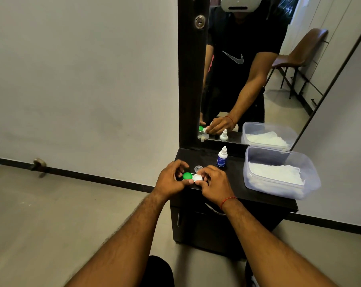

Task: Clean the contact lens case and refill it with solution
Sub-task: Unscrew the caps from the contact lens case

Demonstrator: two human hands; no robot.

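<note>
- As both hands close on the contact lens case (192,177) at the front edge of the dark worktop (233,183), the left hand (171,179) pinches the end with the green cap (187,175) and the right hand (213,181) grips the end with the white cap (197,178), fingers curled round it as if to twist.
- The solution bottle (222,157) stands upright behind the right hand, toward the mirror (258,79); a small clear lid-like piece (198,168) lies just behind the case, and a plastic tub (279,170) of white tissue fills the worktop's right end.
- Risk, as a judgement: the case sits so near the front edge that a slipped twist could send it, or a freed cap, over onto the floor; a backward jerk of the right hand could also knock the bottle down.
- Hard to make out: whether the white cap is tight, loosened or already lifting, since fingers cover its rim; whether either well holds liquid; what the clear piece is; the bottle's label text.
- The mirror repeats the scene from behind but shows nothing further of the caps.
</note>
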